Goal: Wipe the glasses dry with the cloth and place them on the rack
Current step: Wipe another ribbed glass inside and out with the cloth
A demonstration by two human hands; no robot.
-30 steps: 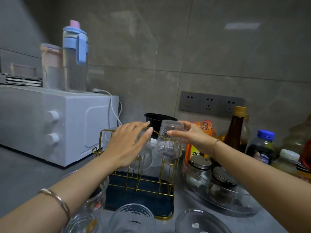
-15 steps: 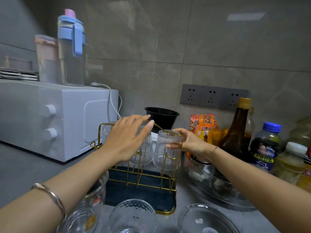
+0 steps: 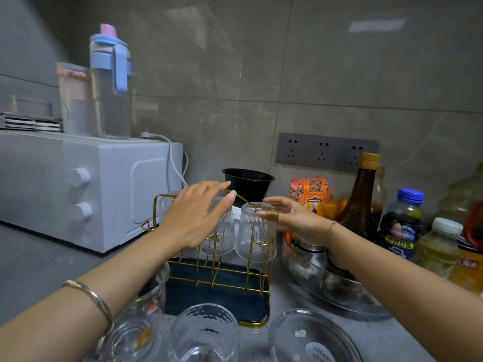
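Observation:
A gold wire rack [image 3: 257, 290] with a dark blue drip tray stands at the middle of the counter. Three ribbed glasses hang upside down on its pegs. My right hand [image 3: 292, 218] grips the upturned base of the rightmost ribbed glass [image 3: 254, 236], which sits low over its peg. My left hand [image 3: 194, 215] lies flat, fingers apart, over the middle glass [image 3: 220, 236] and the rack's top handle, and holds nothing. A third glass [image 3: 165, 205] shows behind that hand. No cloth is in view.
A white oven [image 3: 104, 194] with bottles on top stands at the left. A black bowl [image 3: 247, 182] sits behind the rack. Right of it are a clear tray [image 3: 337, 296] of jars and several bottles [image 3: 401, 223]. Glass jars [image 3: 203, 335] and a lid [image 3: 311, 338] line the front.
My right hand has lowered the ribbed glass from above the rack down over its peg. My left hand has stayed over the middle glass.

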